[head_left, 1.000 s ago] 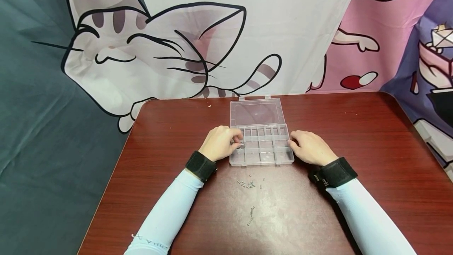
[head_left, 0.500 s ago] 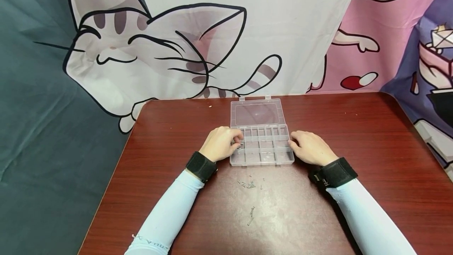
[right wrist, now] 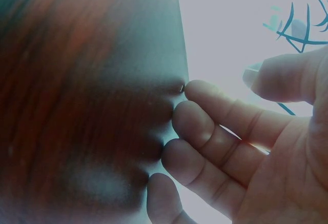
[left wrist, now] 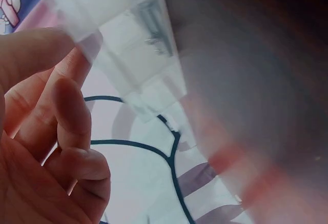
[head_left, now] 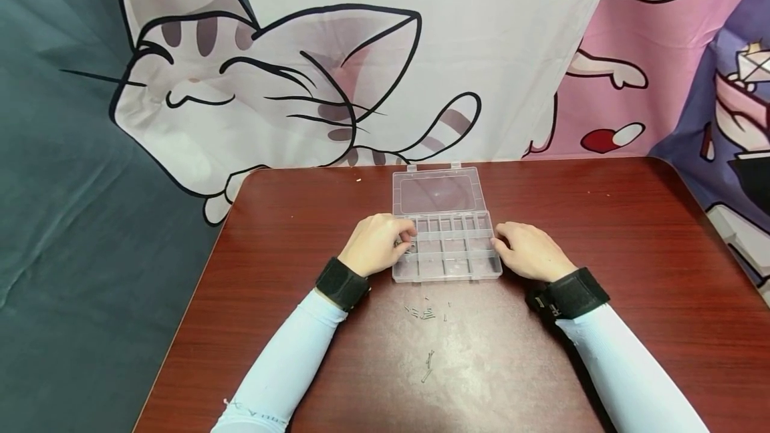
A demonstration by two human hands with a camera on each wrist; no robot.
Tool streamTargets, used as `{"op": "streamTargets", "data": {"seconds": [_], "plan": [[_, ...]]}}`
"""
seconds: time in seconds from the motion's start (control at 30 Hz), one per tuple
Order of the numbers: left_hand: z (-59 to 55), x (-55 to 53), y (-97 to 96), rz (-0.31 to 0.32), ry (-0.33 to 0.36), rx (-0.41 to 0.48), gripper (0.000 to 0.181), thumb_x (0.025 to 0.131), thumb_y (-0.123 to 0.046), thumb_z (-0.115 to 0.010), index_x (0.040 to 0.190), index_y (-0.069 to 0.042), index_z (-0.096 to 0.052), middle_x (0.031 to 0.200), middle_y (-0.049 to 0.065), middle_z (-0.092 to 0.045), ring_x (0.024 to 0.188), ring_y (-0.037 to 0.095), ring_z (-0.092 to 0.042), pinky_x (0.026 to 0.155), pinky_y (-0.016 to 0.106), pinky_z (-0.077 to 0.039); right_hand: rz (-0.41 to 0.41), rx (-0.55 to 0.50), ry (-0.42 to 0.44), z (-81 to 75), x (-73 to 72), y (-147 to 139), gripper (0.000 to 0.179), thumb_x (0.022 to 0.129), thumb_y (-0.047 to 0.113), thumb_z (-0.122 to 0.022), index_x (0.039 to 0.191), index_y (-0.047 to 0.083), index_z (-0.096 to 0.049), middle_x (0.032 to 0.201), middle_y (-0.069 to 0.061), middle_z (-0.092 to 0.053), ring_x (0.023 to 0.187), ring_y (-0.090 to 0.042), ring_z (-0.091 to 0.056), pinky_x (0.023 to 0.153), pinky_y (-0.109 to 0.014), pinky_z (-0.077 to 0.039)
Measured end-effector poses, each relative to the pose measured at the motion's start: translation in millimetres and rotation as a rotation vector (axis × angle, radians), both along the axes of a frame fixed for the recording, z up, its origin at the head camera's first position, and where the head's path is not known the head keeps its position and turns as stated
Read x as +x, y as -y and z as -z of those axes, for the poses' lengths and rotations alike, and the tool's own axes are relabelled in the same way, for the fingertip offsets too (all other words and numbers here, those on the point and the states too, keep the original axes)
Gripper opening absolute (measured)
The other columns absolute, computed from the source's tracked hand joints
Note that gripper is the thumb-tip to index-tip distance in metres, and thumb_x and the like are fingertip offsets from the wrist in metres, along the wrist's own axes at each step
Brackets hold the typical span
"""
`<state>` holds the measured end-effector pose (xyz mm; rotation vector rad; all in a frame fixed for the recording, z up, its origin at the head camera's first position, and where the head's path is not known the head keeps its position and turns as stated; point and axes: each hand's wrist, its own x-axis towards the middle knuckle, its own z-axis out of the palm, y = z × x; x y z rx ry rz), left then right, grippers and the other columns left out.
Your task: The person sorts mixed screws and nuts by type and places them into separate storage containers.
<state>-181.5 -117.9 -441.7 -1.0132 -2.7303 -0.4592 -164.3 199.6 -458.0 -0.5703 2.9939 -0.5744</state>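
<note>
A clear plastic compartment box point(head_left: 447, 278) lies with its lid point(head_left: 438, 194) folded back. At its left side is my left hand point(head_left: 375, 244), fingers loosely bent. In the left wrist view the thumb and index finger are near the box wall, and small metal screws point(left wrist: 160, 44) lie in one compartment. I see nothing held between thumb and finger. My right hand point(head_left: 529, 250) rests at the right edge of the box. In the right wrist view its relaxed fingertips touch the table and the thumb stands apart from them.
Several small screws point(head_left: 428, 313) lie on the brown table point(head_left: 505, 366) in front of the box. A smaller group of thin screws point(head_left: 429, 365) is nearer the person. Behind the table hangs a cloth point(head_left: 493, 39) printed with cartoon cats.
</note>
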Motion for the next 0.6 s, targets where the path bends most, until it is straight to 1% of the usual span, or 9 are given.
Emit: {"op": "streamTargets", "data": {"seconds": [0.13,0.27,0.43,0.6], "plan": [[-6.9,5.3,-2.7,0.024,-0.012,0.023,0.011,0.087,-0.019,-0.067,0.095,-0.023,-0.074,0.082,-0.017,-0.068,0.082,0.004,-0.06,0.068,0.026,-0.047,0.001,0.002,0.0,0.5,-0.2,-1,0.023,0.097,0.026,-0.054,0.075,0.017,-0.054,0.07,0.001,-0.047,0.065,-0.017,-0.045,0.064,-0.037,-0.037],[-15.7,12.8,-7.1,0.057,-0.028,0.044,0.015,0.086,-0.017,-0.067,0.098,-0.022,-0.075,0.083,-0.016,-0.069,0.083,0.003,-0.06,0.069,0.026,-0.048,-0.001,0.004,-0.003,0.8,-0.4,-1,0.023,0.097,0.026,-0.054,0.075,0.017,-0.054,0.07,0.001,-0.047,0.065,-0.017,-0.045,0.065,-0.037,-0.037],[-27.8,26.7,-14.5,0.104,-0.053,0.028,0.019,0.086,-0.016,-0.065,0.1,-0.023,-0.074,0.084,-0.017,-0.068,0.083,0.003,-0.061,0.069,0.025,-0.048,-0.002,0.01,0.001,0.7,-0.4,-1,0.023,0.097,0.026,-0.054,0.076,0.017,-0.054,0.07,0.0,-0.047,0.066,-0.018,-0.045,0.065,-0.037,-0.038],[-37.0,41.8,-21.5,0.171,-0.081,0.013,0.016,0.087,-0.016,-0.065,0.099,-0.024,-0.072,0.086,-0.016,-0.069,0.082,0.004,-0.062,0.068,0.026,-0.049,-0.002,0.007,0.004,-0.5,-0.2,0,0.024,0.097,0.026,-0.054,0.075,0.017,-0.053,0.07,0.0,-0.046,0.065,-0.018,-0.045,0.065,-0.037,-0.037]]}}
